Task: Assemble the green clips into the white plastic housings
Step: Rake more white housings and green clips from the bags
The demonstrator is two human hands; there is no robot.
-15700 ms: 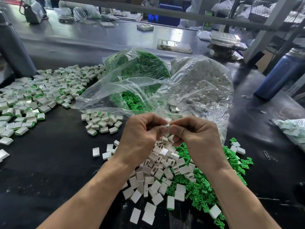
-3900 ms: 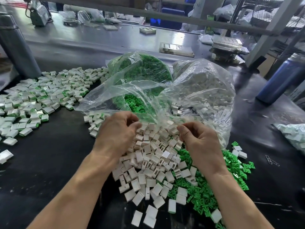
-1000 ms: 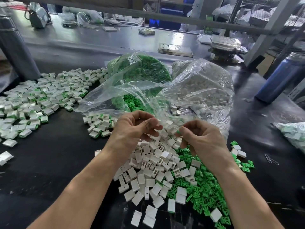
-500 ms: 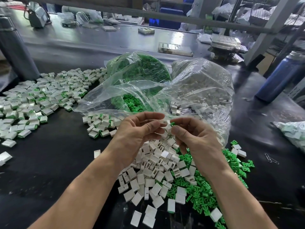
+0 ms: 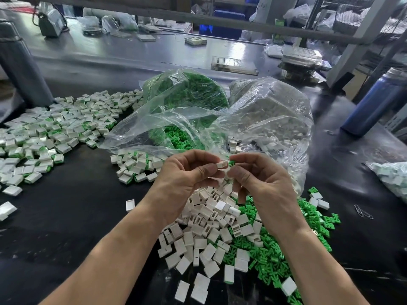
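Both forearms rise from six o'clock, converging. The left hand (image 5: 187,172) pinches a small white plastic housing (image 5: 222,165); the right hand (image 5: 262,179) pinches a small green plastic clip (image 5: 231,162) at its three o'clock.

A small white rectangular plastic housing (image 5: 221,165) is held at frame centre, touching a small green plastic clip (image 5: 231,163) on its right. Loose white housings (image 5: 211,219) are heaped below, green clips (image 5: 271,258) at lower right.

Two hands (image 5: 189,172), two bags (image 5: 271,111)
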